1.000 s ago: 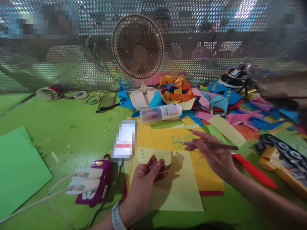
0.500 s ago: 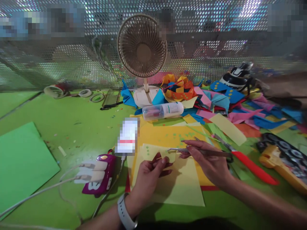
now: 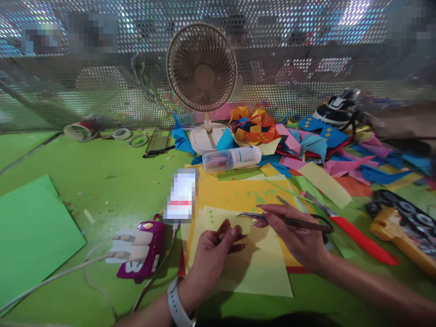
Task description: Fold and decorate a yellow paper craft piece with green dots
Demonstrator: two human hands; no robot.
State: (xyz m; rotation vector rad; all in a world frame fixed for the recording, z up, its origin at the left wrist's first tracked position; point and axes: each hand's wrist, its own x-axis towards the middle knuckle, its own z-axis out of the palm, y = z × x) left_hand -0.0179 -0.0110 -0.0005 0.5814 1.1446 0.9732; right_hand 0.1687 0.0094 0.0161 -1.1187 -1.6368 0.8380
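My left hand (image 3: 218, 252) pinches a small pale yellow paper piece (image 3: 245, 223) between thumb and fingers, above a larger pale yellow sheet (image 3: 260, 274). Dark-handled tweezers (image 3: 294, 222) are held pen-like in my right hand (image 3: 296, 234). Their thin metal tip lies at the top of the small paper; whether it grips a bit there I cannot tell. Small green dots (image 3: 210, 215) show on the pale sheet left of the tip. More green bits (image 3: 259, 198) are scattered over the orange-yellow sheet (image 3: 221, 190) underneath.
A phone (image 3: 181, 195) and a purple power strip (image 3: 150, 252) with cables stand left. A red-handled craft knife (image 3: 361, 238) and a yellow tool (image 3: 391, 227) lie right. Behind are a clear bottle (image 3: 231, 159), a fan (image 3: 203, 75) and folded coloured paper (image 3: 316, 145).
The view has shifted very slightly. My right hand has tilted a little with the tweezers, whose tip stays by the small paper. My left hand keeps its pinch.
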